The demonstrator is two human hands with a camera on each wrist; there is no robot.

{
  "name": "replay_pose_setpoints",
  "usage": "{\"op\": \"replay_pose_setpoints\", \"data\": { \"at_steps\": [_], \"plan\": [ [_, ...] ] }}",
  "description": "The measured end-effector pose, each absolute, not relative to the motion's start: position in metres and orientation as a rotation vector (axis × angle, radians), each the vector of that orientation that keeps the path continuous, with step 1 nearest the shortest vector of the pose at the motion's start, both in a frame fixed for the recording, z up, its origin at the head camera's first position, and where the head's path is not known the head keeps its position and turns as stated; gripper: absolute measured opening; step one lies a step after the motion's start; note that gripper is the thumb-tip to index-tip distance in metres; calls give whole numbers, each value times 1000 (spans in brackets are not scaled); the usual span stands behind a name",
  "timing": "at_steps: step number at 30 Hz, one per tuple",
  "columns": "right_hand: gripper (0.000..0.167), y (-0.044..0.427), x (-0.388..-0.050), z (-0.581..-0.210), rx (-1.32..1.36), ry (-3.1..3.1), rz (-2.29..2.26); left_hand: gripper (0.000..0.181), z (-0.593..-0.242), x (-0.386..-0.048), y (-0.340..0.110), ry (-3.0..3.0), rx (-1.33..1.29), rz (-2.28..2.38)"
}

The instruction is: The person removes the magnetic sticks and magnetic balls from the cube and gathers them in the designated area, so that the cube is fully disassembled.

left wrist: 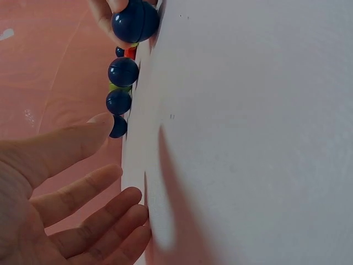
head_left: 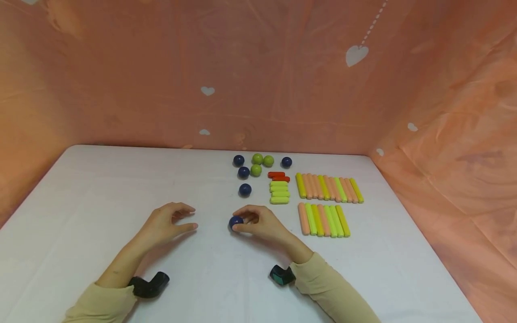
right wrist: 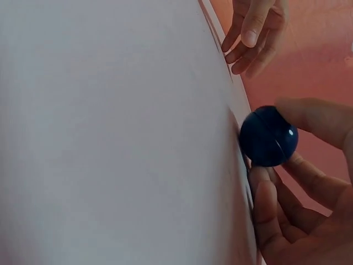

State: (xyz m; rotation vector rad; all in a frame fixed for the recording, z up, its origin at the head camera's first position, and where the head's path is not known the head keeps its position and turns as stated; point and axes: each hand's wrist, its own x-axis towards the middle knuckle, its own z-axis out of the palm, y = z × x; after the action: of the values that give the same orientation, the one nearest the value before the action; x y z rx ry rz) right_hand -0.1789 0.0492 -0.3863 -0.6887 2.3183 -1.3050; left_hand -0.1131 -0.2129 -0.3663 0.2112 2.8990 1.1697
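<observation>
My right hand [head_left: 262, 222] pinches a dark blue ball [head_left: 236, 222] between thumb and fingers, at or just above the white table. The right wrist view shows this ball [right wrist: 268, 136] close up, with a thin seam around it. To its left my left hand [head_left: 167, 224] holds nothing, its fingers spread and gently bent, thumb apart. Beyond the right hand, a blue ball [head_left: 244, 189] lies on the table, with another blue ball [head_left: 243, 172] behind it. Three green balls [head_left: 256, 170] sit close together at the back, between more blue balls [head_left: 286, 162].
Two red sticks [head_left: 278, 178] and a stack of short lime sticks [head_left: 279, 194] lie right of the balls. Farther right are two rows of longer coloured sticks, a back row [head_left: 329, 188] and a front row [head_left: 324, 220]. A patterned orange cloth [head_left: 282, 89] hangs behind the table [head_left: 121, 179].
</observation>
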Motion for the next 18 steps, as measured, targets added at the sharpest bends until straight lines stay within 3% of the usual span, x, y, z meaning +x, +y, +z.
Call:
{"op": "replay_pose_setpoints", "data": {
  "at_steps": [18],
  "plan": [
    [35,-14,-219,-365,-554,2419,-1460,33,-369,-113,-216,2920,187,1226]
  ]
}}
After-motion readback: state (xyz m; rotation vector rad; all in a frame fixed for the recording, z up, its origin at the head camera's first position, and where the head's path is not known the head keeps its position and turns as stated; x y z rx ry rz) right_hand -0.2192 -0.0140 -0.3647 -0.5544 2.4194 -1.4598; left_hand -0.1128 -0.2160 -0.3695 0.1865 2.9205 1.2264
